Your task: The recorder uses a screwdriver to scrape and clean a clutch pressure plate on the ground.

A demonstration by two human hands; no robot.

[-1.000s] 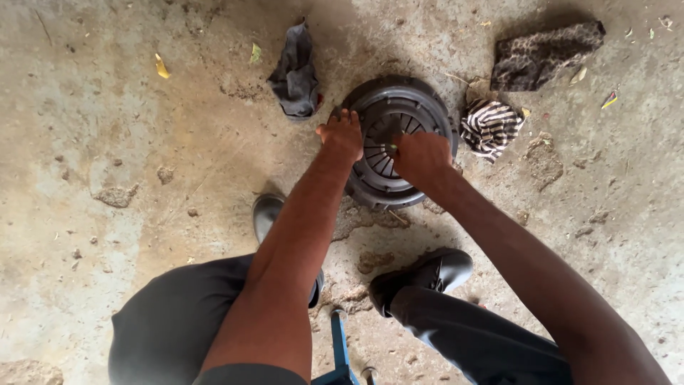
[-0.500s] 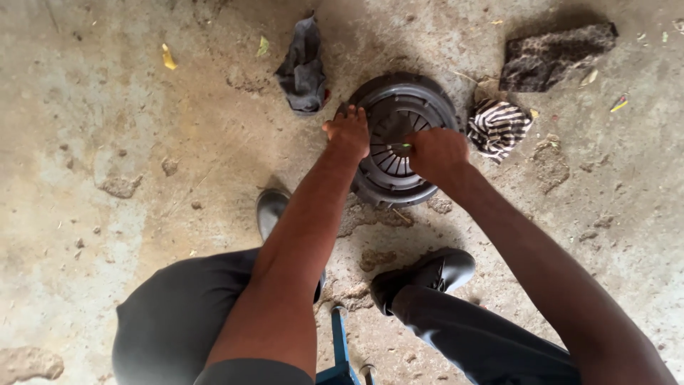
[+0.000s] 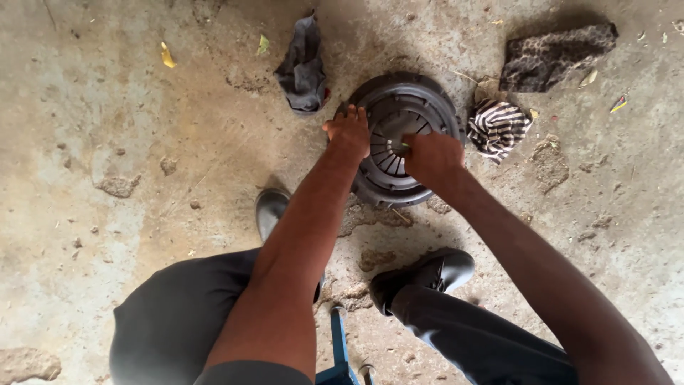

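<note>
The left hand [image 3: 349, 132] stays flat, fingers spread, on the metal disc's [image 3: 420, 96] rim; the right hand [image 3: 432, 158] has shifted centreward, its grip hidden.

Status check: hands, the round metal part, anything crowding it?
Left hand flat on clutch plate rim. Right hand over its centre, grip unclear. Dark rag and striped rag flank it.
</note>
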